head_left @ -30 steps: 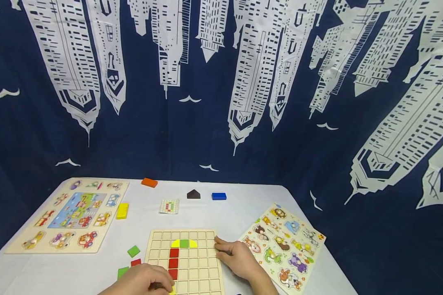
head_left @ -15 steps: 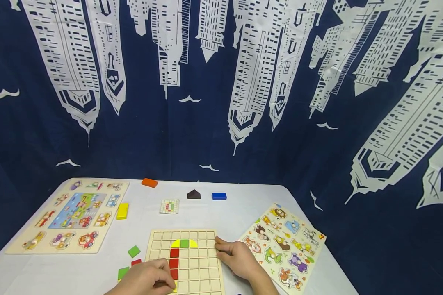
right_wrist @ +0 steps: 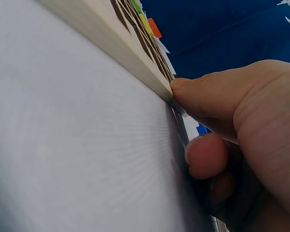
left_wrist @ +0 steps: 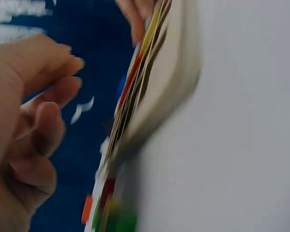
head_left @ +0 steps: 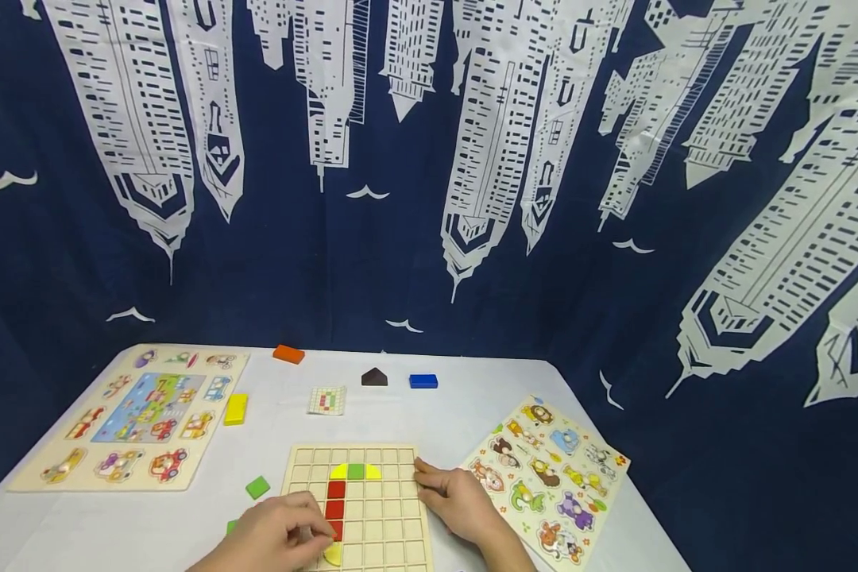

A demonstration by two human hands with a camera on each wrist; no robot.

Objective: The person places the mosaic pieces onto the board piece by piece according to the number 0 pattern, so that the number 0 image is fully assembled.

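A wooden grid board [head_left: 386, 524] lies in the middle front of the table in the head view. Three red squares [head_left: 335, 509] form a column in it, under a row of a green square [head_left: 356, 472] and yellow rounded pieces [head_left: 374, 473]. Below the reds sits a yellow rounded piece [head_left: 334, 554]. My left hand [head_left: 275, 534] hovers beside that piece, fingers loosely bent, nothing held; the left wrist view shows the bare fingers [left_wrist: 48, 125]. My right hand [head_left: 457, 500] touches the board's right edge with its fingertips, without wrapping round it.
Left of the board lie green tiles [head_left: 257, 487], partly behind my left hand. A vehicle puzzle [head_left: 50, 469] is far left, an animal puzzle [head_left: 543, 508] right. Behind stand a pattern card [head_left: 326, 400] and yellow [head_left: 235, 410], orange [head_left: 288, 354], brown [head_left: 374, 377] and blue blocks [head_left: 423, 381].
My left hand has let go of the yellow rounded piece and lifted slightly away, leaving it below the red squares. The right hand stays at the board's edge.
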